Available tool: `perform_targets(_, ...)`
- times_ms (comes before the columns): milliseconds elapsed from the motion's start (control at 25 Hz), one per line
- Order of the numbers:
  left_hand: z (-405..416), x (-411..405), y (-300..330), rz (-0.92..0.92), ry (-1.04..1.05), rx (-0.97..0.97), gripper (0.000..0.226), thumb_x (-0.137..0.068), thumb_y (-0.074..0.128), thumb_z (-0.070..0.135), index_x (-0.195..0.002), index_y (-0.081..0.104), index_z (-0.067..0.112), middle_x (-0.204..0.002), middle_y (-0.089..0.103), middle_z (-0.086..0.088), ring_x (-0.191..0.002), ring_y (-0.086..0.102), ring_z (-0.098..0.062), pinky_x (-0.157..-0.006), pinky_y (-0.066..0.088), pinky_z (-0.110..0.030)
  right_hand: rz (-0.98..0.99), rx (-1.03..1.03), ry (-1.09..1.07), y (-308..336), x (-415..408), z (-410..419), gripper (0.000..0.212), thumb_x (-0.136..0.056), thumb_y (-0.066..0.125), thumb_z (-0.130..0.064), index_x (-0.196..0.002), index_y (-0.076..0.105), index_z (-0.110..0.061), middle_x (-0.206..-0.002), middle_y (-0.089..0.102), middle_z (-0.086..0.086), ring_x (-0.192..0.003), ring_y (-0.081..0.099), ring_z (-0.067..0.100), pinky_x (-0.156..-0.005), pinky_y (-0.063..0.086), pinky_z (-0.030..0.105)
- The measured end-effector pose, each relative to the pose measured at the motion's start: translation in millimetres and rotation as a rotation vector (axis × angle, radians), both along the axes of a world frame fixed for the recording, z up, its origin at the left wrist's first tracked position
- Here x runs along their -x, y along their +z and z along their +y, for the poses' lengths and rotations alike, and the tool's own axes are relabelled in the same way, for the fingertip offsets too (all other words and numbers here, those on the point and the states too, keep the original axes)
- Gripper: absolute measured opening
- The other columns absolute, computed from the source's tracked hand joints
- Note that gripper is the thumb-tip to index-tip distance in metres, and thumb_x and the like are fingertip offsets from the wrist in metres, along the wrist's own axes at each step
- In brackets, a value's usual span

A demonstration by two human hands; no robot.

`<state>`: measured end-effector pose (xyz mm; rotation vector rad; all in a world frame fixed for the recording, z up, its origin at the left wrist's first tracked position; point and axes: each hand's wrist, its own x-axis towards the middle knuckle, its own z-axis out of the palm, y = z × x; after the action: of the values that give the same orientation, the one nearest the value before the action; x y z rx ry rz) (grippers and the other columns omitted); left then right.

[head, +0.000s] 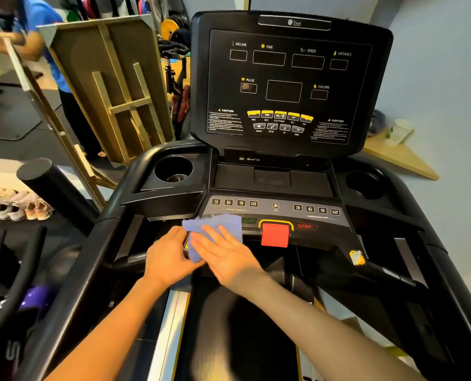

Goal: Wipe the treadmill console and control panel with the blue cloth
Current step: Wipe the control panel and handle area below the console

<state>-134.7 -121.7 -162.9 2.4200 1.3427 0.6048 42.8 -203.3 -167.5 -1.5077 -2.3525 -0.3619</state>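
We look down at a black treadmill from the runner's place. The cloth (217, 229) is blue, soft and crumpled, folded into a rough wad with a ragged upper edge. It lies on the left end of the grey control panel (322, 218), covering part of the green start label, just left of the red stop key (275, 235).

Our right hand (226, 254) lies flat on the cloth, fingers (215, 235) straight and slightly apart, pressing rather than gripping. Our left hand (169, 257) sits just beside it at the cloth's left edge; its fingers curl out of sight, so we cannot tell what they clasp.

Above stands the console (286, 81), its displays dark, with yellow buttons low down. A cup holder (173, 169) sits at each side.
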Motion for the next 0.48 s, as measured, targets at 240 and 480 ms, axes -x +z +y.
perform_targets(240, 0.3, 0.9, 1.5, 0.029, -0.006, -0.017, 0.078, -0.07, 0.057, 0.077, -0.127, 0.058, 0.024, -0.109, 0.063, 0.009, -0.087, 0.063, -0.007, -0.064, 0.055, -0.025, -0.082, 0.043, -0.023, 8.3, -58.9, -17.6, 0.082, -0.073, 0.073, 0.009, -0.148, 0.044, -0.008, -0.154, 0.049, 0.006, -0.148, 0.033, 0.028, -0.123, 0.02, 0.047)
perform_targets(480, -0.8, -0.7, 4.3, 0.032, 0.01, -0.018, 0.074, -0.069, 0.058, 0.076, -0.123, 0.058, 0.025, -0.107, 0.064, 0.009, -0.086, 0.062, -0.008, -0.064, 0.054, -0.024, -0.131, -0.019, -0.067, 3.0, -116.5, -46.9, 0.076, -0.083, 0.073, 0.004, -0.15, 0.041, -0.008, -0.156, 0.045, 0.006, -0.149, 0.033, 0.03, -0.122, 0.027, 0.048)
